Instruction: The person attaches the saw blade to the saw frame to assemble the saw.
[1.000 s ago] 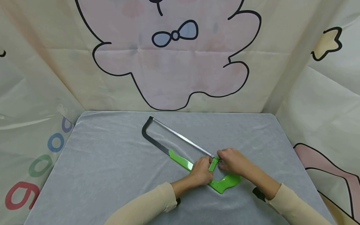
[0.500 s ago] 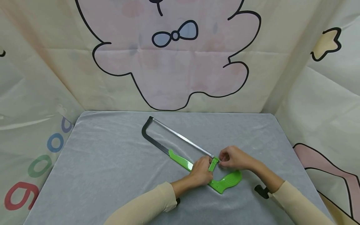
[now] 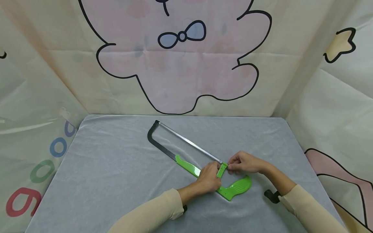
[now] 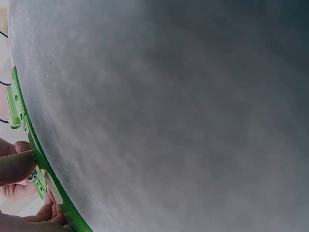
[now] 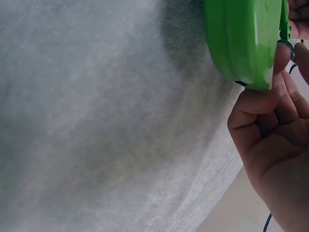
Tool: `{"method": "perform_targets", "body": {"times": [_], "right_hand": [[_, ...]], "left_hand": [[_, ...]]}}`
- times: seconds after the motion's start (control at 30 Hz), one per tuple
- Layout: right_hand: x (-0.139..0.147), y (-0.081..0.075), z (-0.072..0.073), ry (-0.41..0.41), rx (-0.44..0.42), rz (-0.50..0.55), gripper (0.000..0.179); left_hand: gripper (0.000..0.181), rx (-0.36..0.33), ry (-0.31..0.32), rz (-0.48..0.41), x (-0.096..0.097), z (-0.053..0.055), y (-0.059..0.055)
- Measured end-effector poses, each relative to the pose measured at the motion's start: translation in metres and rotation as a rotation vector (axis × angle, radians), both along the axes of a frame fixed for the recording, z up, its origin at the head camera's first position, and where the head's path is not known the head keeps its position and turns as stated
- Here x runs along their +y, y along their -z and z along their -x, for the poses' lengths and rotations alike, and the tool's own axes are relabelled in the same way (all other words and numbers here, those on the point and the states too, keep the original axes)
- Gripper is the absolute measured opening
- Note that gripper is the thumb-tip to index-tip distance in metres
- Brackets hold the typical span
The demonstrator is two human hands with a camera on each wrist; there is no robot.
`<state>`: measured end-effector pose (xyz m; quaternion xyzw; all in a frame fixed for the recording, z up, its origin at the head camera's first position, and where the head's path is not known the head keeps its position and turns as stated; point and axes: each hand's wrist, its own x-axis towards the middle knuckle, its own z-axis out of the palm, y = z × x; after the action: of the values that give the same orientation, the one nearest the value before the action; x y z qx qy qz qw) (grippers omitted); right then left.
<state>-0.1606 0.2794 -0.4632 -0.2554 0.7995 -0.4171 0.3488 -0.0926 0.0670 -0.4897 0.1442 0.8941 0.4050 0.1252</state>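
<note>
A hacksaw with a bright green frame and a black bow lies on the table, its silver toothed blade on the far side. My left hand grips the green frame beside the short post that carries the blade's near end. Just right of that post, my right hand pinches a small metal wing nut, its thumb and index finger meeting there. The nut shows as a dark metal loop between fingertips in the right wrist view. The green pistol handle sticks out below the right hand.
Grey plush cloth covers the table. Behind it hangs a pale curtain with a cartoon drawing, and similar cloths close off both sides. A black wrist mount protrudes under the right sleeve.
My right hand has shifted slightly up and right at the nut, its wrist turned and fingers drawn together, uncovering more of the handle. The left hand and hacksaw stay put.
</note>
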Motion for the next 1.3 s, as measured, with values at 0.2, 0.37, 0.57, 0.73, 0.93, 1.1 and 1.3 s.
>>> {"method": "perform_targets", "body": {"times": [0.2,0.37,0.57,0.73,0.93,1.1,1.3], "right_hand": [[0.001,0.0,-0.001,0.023,-0.113,-0.013,0.025],[0.0,0.003,-0.003,0.047,-0.191,-0.004,0.03],[0.0,0.006,-0.003,0.078,-0.284,0.01,0.034],[-0.001,0.006,-0.004,0.091,-0.281,-0.013,0.034],[-0.014,-0.006,-0.011,0.046,0.103,-0.158,0.021],[-0.027,-0.013,-0.021,-0.014,0.527,-0.333,0.016],[-0.033,-0.012,-0.031,-0.001,0.693,-0.432,0.022]], "left_hand": [[0.037,0.007,-0.003,-0.008,-0.001,0.0,0.0],[0.037,0.014,0.001,0.004,0.0,0.001,0.002],[0.037,0.025,0.004,0.02,0.001,0.001,0.003],[0.036,0.016,0.0,0.017,0.001,0.001,0.002],[0.035,0.018,0.006,0.013,-0.001,0.0,0.0],[0.035,0.021,0.002,0.02,-0.001,0.0,-0.002],[0.036,0.034,0.005,0.009,-0.001,0.0,-0.002]]}}
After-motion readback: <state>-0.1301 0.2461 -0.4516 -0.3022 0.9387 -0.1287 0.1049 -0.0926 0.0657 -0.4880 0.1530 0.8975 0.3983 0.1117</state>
